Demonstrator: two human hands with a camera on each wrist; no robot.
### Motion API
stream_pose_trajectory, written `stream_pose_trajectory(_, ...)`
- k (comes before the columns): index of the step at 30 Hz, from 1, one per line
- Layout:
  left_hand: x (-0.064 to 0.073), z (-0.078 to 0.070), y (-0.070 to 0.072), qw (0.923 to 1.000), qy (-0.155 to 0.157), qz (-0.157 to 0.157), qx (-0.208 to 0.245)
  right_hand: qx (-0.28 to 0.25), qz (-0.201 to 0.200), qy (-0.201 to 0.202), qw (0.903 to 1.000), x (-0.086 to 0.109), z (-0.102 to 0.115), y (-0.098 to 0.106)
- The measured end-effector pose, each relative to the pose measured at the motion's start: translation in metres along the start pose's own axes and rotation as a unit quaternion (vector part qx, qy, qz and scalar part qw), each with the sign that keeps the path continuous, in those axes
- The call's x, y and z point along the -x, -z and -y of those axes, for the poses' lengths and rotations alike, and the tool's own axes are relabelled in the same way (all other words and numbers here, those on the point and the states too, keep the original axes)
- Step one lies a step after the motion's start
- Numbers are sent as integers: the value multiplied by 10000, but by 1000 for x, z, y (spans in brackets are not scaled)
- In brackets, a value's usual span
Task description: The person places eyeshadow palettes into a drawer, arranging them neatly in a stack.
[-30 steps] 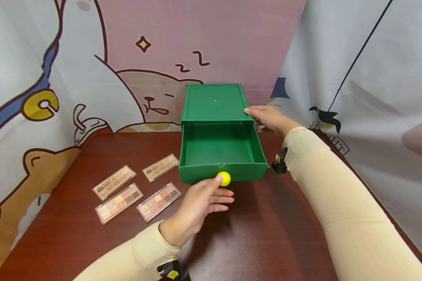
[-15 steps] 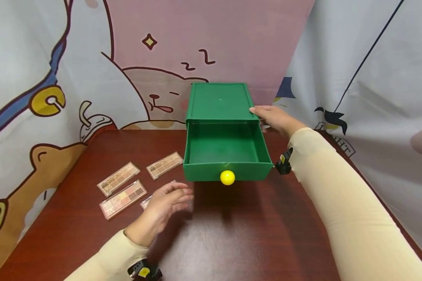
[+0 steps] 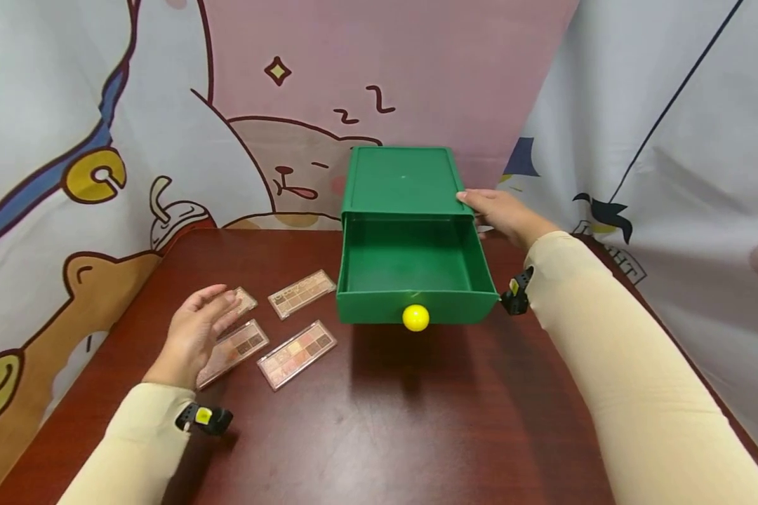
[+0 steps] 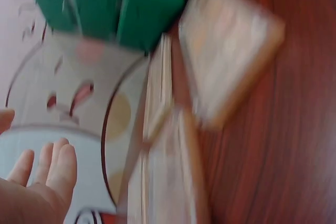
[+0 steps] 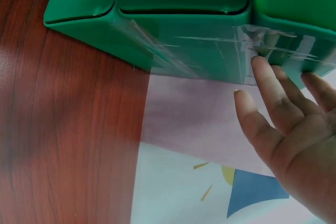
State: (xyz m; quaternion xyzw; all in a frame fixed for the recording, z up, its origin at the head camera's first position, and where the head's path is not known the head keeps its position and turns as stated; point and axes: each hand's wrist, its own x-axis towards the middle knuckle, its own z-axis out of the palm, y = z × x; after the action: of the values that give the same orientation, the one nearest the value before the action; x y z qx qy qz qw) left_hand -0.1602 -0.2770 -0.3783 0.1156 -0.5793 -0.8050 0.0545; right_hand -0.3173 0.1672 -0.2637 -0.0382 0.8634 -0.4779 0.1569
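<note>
A green drawer box (image 3: 407,179) stands at the back of the table, its drawer (image 3: 379,308) pulled out with nothing inside. A round yellow knob (image 3: 415,318) sits on the drawer front. To its left lie several flat eyeshadow palettes (image 3: 297,355). My left hand (image 3: 196,330) hovers above the two leftmost ones, palm facing inward and fingers loosely bent, holding nothing. It partly hides the front-left palette (image 3: 249,341) and the back-left palette (image 3: 246,301). My right hand (image 3: 499,212) rests against the box's right side, straight fingers touching the taped wall (image 5: 210,51), thumb at the top edge.
Another palette (image 3: 301,294) lies close to the drawer's left side. A printed cartoon cloth (image 3: 303,56) hangs behind and around the dark red wooden table (image 3: 379,435). Both wrists carry a black strap device (image 3: 203,416).
My left hand has let go of the yellow knob and moved left, across the near palette to above the left ones. The right hand stays against the box. The view has shifted slightly.
</note>
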Motion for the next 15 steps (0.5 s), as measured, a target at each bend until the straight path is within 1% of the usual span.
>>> stream_pose_trajectory(2, -6, -4, 13, 9999, -96, -85, -14, -12, 9, -11, 10000, 1, 0, 1)
stream_pose_trajectory(3, -8, -5, 19, 9998, -153, -109, -99, -16, 15, -16, 10000, 1, 0, 1)
stream_pose_trajectory(5, -13, -7, 29, 9983, -265, -152, -487, -29, 13, -36, 10000, 1, 0, 1)
stream_pose_trajectory(6, -15, -8, 34, 9952, -359, -182, -893, -48, 11, -45, 10000, 1, 0, 0)
stream_pose_trajectory(7, -16, -9, 38, 9894, -376, -210, -1386, -60, 11, -52, 10000, 1, 0, 0)
stream_pose_trajectory(8, -18, -10, 43, 9809, -376, -218, -1898, -77, 22, -52, 10000, 0, 0, 0)
stream_pose_trajectory(9, -19, -10, 46, 9700, -369, -206, -2394, -85, 34, -53, 9999, 0, 0, -1)
stream_pose_trajectory(11, -22, -11, 52, 9425, -404, -130, -3314, -100, 49, -47, 9999, 0, 0, -1)
stream_pose_trajectory(12, -23, -12, 55, 9297, -405, -90, -3660, -107, 56, -39, 9999, 0, 0, -1)
stream_pose_trajectory(13, -25, -12, 57, 9218, -383, -31, -3857, -103, 70, -37, 9999, 0, 0, -1)
stream_pose_trajectory(15, -28, -12, 62, 9143, -422, 78, -4027, -109, 83, -31, 9999, 0, 0, 0)
